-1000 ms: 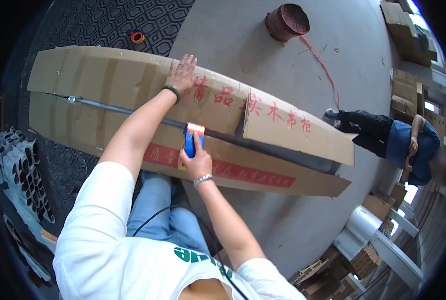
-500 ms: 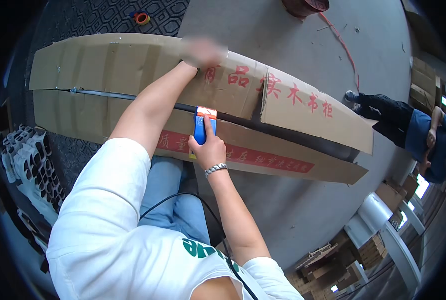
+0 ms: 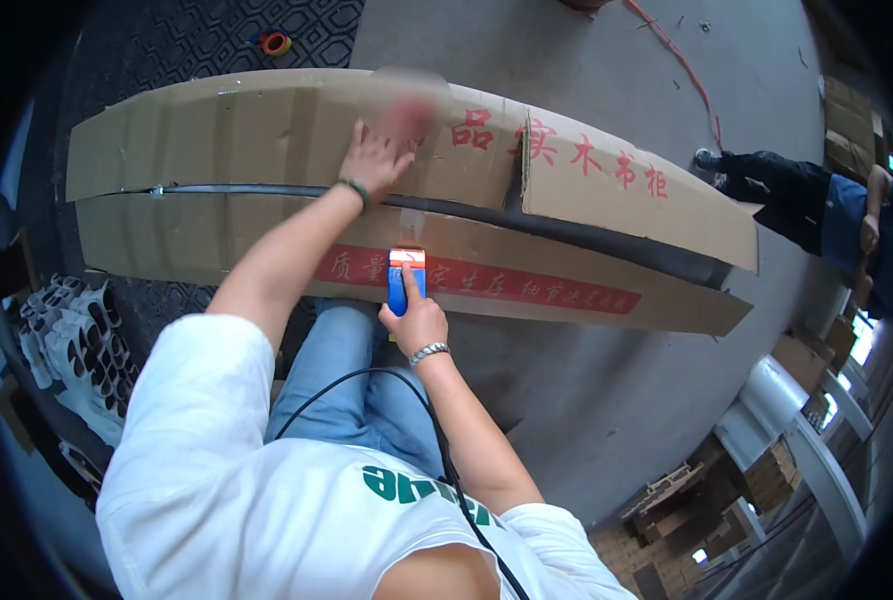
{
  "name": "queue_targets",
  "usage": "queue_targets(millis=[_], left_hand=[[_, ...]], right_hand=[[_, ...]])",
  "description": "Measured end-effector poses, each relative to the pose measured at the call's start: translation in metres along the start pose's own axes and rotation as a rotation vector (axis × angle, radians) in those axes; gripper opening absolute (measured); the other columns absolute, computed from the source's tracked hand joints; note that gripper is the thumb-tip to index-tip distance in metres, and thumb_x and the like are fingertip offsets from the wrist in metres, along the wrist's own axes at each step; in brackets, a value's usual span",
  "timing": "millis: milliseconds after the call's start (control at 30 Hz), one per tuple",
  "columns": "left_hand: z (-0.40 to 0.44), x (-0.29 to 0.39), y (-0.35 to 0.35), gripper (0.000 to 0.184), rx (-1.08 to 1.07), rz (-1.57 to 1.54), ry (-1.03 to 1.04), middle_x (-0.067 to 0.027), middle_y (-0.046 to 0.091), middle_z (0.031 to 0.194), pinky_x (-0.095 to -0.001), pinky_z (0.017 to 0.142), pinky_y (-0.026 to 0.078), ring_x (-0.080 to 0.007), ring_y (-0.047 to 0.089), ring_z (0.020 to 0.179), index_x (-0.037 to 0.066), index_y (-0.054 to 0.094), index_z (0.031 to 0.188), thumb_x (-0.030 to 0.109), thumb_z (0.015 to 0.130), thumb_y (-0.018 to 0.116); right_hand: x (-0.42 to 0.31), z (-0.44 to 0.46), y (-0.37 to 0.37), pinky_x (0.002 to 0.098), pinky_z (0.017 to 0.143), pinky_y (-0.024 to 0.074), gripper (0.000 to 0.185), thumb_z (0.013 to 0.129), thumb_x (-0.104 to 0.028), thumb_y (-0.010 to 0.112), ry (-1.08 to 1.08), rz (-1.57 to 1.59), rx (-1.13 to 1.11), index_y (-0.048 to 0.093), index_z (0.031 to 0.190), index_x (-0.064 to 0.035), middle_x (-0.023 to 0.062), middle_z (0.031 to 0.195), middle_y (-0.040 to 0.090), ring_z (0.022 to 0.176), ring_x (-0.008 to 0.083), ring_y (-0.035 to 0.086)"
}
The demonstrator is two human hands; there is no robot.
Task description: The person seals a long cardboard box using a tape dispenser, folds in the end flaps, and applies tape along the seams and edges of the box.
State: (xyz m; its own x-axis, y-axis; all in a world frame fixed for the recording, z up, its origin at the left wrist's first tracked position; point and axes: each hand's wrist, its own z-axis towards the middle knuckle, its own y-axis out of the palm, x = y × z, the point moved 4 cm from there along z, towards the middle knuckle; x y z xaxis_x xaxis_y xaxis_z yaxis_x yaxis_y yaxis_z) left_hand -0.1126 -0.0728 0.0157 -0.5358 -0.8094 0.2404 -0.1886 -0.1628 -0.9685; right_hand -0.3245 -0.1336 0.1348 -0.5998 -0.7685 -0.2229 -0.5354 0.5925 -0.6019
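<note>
A long cardboard box with red printed characters lies across the view, a dark gap running between its flaps. My right hand grips a blue tape dispenser with an orange-and-white front, its index finger stretched along the top. The dispenser is over the near flap, by the red printed band. From its front a strip of clear tape runs back toward the gap. My left hand rests open on the far flap, fingers spread, just beyond the gap. A blurred patch hides part of the box past its fingertips.
Rolls of coloured tape lie on the patterned mat beyond the box. A red strap stretches over the grey floor. At right stands a person in blue. White tube-like pieces are stacked at left.
My right hand has drawn the tape dispenser toward me, from the gap onto the near flap, and a tape strip now shows behind it. My left hand has come nearer from the far edge.
</note>
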Motion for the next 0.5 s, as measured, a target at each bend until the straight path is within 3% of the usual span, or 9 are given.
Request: queue_targets(millis=[67, 233, 333, 433, 467, 500], left_hand=[[-0.047, 0.017, 0.014, 0.065, -0.027, -0.029, 0.045, -0.0047, 0.011, 0.157, -0.0496, 0.114, 0.007, -0.0217, 0.01, 0.145, 0.009, 0.019, 0.149, 0.041, 0.095, 0.036], [-0.074, 0.033, 0.028, 0.067, -0.129, 0.042, -0.008, -0.0056, 0.008, 0.157, -0.0495, 0.114, 0.001, -0.0212, 0.005, 0.145, 0.01, 0.019, 0.149, 0.044, 0.094, 0.036], [-0.08, 0.036, 0.018, 0.064, -0.083, 0.002, 0.014, -0.0052, 0.008, 0.158, -0.0499, 0.114, 0.001, -0.0211, 0.006, 0.145, 0.01, 0.02, 0.148, 0.042, 0.095, 0.035], [-0.091, 0.056, 0.001, 0.053, -0.096, 0.01, 0.226, -0.003, 0.009, 0.157, -0.0481, 0.115, 0.003, -0.0192, 0.009, 0.145, 0.013, 0.02, 0.148, 0.03, 0.098, 0.028], [-0.101, 0.055, 0.032, 0.055, -0.151, -0.038, 0.258, -0.0045, 0.009, 0.157, -0.0465, 0.115, 0.002, -0.0201, 0.009, 0.145, 0.012, 0.019, 0.148, 0.03, 0.097, 0.029], [-0.107, 0.066, 0.021, 0.055, -0.05, -0.077, 0.327, -0.0045, 0.009, 0.157, -0.0465, 0.115, 0.002, -0.0201, 0.009, 0.145, 0.012, 0.019, 0.148, 0.03, 0.097, 0.029]], right_hand=[[0.003, -0.005, 0.004, 0.0397, 0.063, 0.0537, 0.072, 0.078, -0.038, 0.062, 0.007, -0.012, 0.003, 0.035, 0.143, -0.0267, 0.017, 0.082, 0.067, 0.069, 0.033, 0.066], [0.021, -0.028, 0.029, 0.0399, 0.063, 0.0534, 0.072, 0.077, -0.039, 0.062, 0.011, -0.032, -0.049, 0.035, 0.143, -0.0273, 0.0165, 0.082, 0.066, 0.07, 0.0324, 0.066], [0.04, -0.051, 0.058, 0.0415, 0.063, 0.0525, 0.074, 0.074, -0.038, 0.065, 0.008, -0.037, -0.031, 0.037, 0.142, -0.0275, 0.0185, 0.083, 0.066, 0.069, 0.0341, 0.064], [0.065, -0.078, 0.089, 0.0432, 0.064, 0.0512, 0.074, 0.069, -0.039, 0.067, 0.001, 0.0, -0.255, 0.042, 0.137, -0.0241, 0.0173, 0.091, 0.065, 0.071, 0.0355, 0.062], [0.073, -0.094, 0.092, 0.0431, 0.065, 0.0514, 0.068, 0.069, -0.041, 0.065, 0.024, 0.095, -0.215, 0.047, 0.133, -0.0234, 0.0163, 0.092, 0.065, 0.072, 0.0369, 0.061], [0.077, -0.109, 0.098, 0.0438, 0.067, 0.0515, 0.063, 0.07, -0.042, 0.063, 0.043, 0.035, -0.164, 0.05, 0.129, -0.0238, 0.0165, 0.092, 0.065, 0.073, 0.0366, 0.062]])
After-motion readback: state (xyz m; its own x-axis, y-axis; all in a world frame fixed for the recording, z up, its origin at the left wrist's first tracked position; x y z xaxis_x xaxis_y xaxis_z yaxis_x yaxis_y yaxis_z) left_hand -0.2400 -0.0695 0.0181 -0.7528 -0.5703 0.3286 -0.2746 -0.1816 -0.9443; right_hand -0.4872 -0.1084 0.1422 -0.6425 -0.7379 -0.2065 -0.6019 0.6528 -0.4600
